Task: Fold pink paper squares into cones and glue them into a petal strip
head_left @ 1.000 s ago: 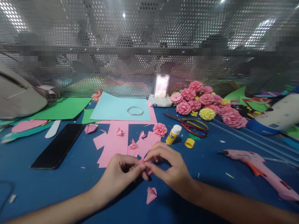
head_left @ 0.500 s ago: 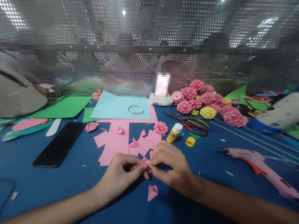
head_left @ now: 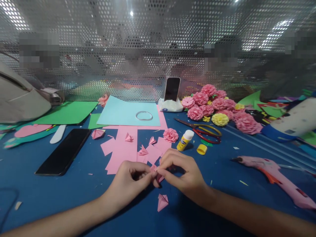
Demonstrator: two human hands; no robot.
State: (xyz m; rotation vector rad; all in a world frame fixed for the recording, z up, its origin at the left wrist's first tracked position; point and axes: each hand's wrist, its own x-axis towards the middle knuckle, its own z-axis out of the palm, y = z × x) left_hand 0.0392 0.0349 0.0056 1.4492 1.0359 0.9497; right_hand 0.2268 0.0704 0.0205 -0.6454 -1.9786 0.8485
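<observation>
Between my two hands, at the middle of the table, is a small folded piece of pink paper (head_left: 153, 168), mostly hidden by the fingers. My left hand (head_left: 134, 177) pinches it from the left, thumb against fingertips. From the right, my right hand (head_left: 184, 174) pinches its edge between thumb and forefinger. A folded pink paper piece (head_left: 163, 202) lies on the blue table just below the hands. Beyond them are pink paper squares (head_left: 152, 153) with several folded pieces, such as one (head_left: 143, 151) with pointed flaps. An uncapped glue stick (head_left: 185, 141) stands behind my right hand, its yellow cap (head_left: 201, 149) beside it.
Scissors (head_left: 197, 127) lie behind the glue stick, near a heap of pink paper flowers (head_left: 208, 105). At right rests a pink glue gun (head_left: 276, 177). A black phone (head_left: 63, 152) lies at left; another phone (head_left: 172, 89) leans on a tissue pack (head_left: 170, 105). Light-blue paper (head_left: 123, 110) carries a bracelet (head_left: 144, 116).
My fingers have shifted slightly on the pink paper, with my right fingertips a little higher. The propped phone's bright screen is now dark. The whole view has moved very slightly.
</observation>
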